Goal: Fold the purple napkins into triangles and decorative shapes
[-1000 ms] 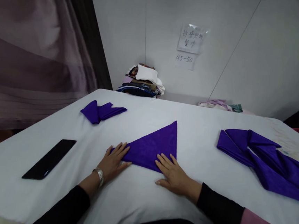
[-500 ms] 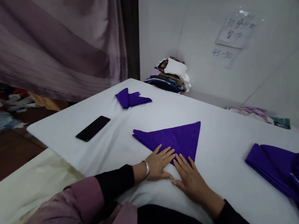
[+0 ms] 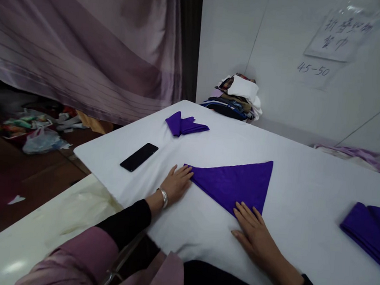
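A purple cloth napkin (image 3: 233, 181), folded into a triangle, lies on the white-covered table (image 3: 305, 192) before me. My left hand (image 3: 177, 185), wearing a silver bracelet, rests with fingers stretched out on the napkin's narrow left corner. Flat on its near right edge lies my right hand (image 3: 255, 234), fingers extended and thumb apart. Farther back sits another purple napkin (image 3: 186, 125), folded into a pointed shape. At the right edge of view is a stack of folded purple cloth (image 3: 370, 231), partly cut off.
A black phone (image 3: 139, 157) lies left of the napkin. Beyond the table's far edge stands a pile of clothes (image 3: 235, 97) against the wall. A mauve curtain (image 3: 117, 56) hangs at left, with bags (image 3: 43, 141) and clutter on the floor below.
My left hand has slid left along the napkin's edge to its narrow corner, away from my right hand. The view has turned left, shifting everything rightward.
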Demonstrator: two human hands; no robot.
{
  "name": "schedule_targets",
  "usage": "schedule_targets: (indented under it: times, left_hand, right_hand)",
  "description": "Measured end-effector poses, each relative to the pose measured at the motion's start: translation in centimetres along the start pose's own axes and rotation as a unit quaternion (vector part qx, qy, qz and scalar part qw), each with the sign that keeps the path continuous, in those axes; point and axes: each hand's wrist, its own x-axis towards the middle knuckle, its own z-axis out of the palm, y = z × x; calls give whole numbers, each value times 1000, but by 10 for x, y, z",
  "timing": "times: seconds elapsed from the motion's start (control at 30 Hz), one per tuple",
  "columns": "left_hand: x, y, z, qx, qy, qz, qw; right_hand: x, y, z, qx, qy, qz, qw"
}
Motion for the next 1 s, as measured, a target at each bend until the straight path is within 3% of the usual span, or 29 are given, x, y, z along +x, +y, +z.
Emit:
schedule_targets:
  times: [0.1,0.23,0.43,0.73,1.0]
  left_hand:
    - [4,-14,-5,1,56,-31,998]
    - [15,-25,-6,-20,103,-18,994]
    - [27,-27,-6,-16,107,13,994]
    - [18,-23,-4,10,90,53,994]
    - [18,-27,-1,23,105,41,993]
  right_hand:
    - [0,2,-2,13,54,8,998]
    - [-1,5,0,7,112,9,994]
    - [-2,8,2,2,137,25,990]
    - [-8,10,-3,-7,150,17,989]
    - [-6,8,-3,-20,172,-17,985]
